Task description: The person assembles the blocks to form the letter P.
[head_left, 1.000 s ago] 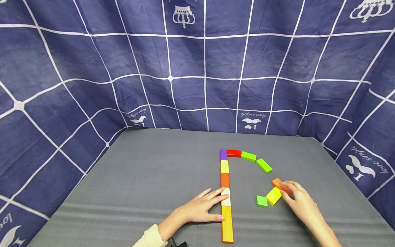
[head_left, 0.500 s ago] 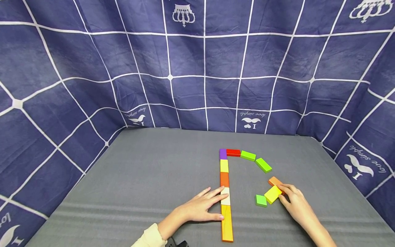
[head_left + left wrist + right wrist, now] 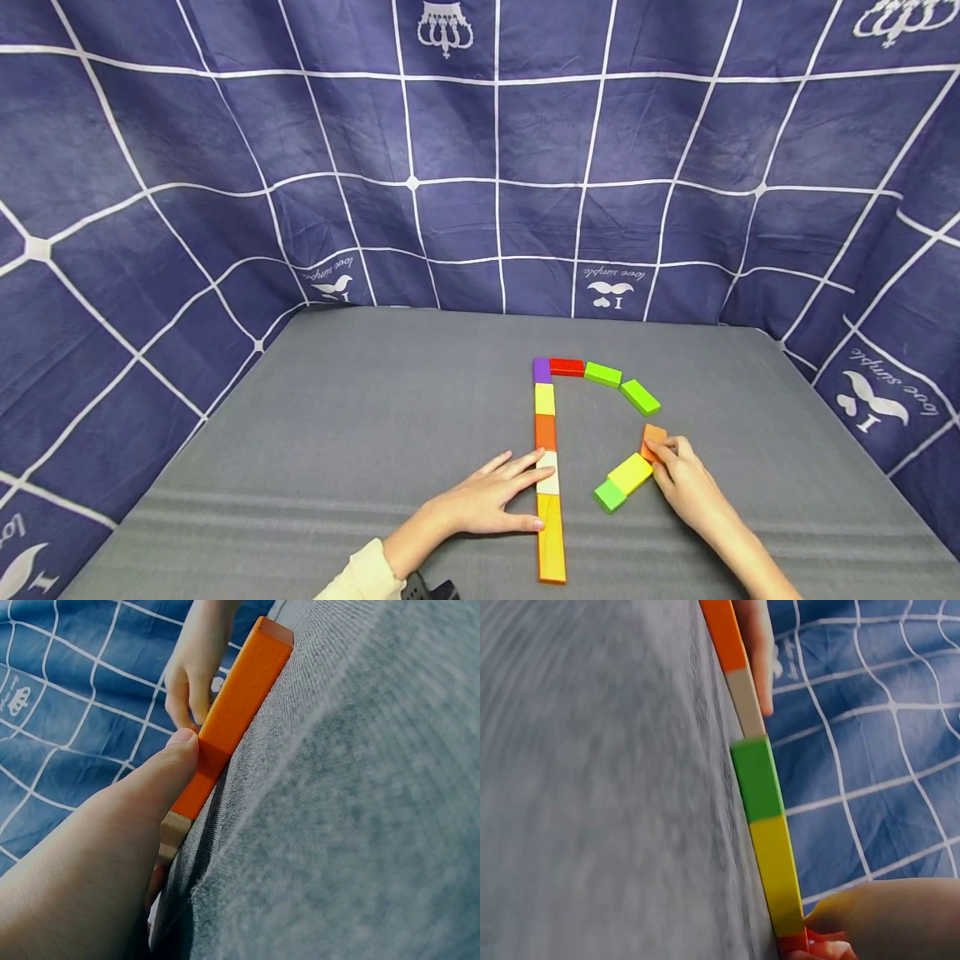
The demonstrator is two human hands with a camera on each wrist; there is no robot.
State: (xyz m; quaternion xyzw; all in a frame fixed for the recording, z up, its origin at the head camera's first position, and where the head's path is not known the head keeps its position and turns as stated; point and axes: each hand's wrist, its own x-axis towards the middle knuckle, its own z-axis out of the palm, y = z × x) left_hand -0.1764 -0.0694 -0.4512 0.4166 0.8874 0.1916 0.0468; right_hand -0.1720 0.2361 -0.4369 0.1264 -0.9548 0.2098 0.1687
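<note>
My left hand (image 3: pixel 487 500) rests with spread, straight fingers on a column of flat wooden blocks. Its fingertips touch the white block (image 3: pixel 548 485), and its thumb lies on the long yellow block (image 3: pixel 552 550), whose side looks orange in the left wrist view. At the right, my right hand (image 3: pixel 692 487) pinches an orange block (image 3: pixel 655 432) between thumb and fingers, which partly cover it. Against the orange block's near end lies a yellow block (image 3: pixel 630 473), and a small green block (image 3: pixel 610 496) adjoins that, both in a slanting row.
Further up the column come an orange-red block (image 3: pixel 546 433), a light yellow block (image 3: pixel 544 399) and a purple block (image 3: pixel 542 371). From the top, a red block (image 3: pixel 566 367) and two lime green blocks (image 3: pixel 640 397) curve rightward. Blue gridded cloth (image 3: pixel 495 167) hangs behind the grey surface (image 3: pixel 375 400).
My right hand has moved left, turning the orange block from slanted to nearly lengthwise. The yellow and small green blocks have slid left and lined up with each other. My left hand stays put.
</note>
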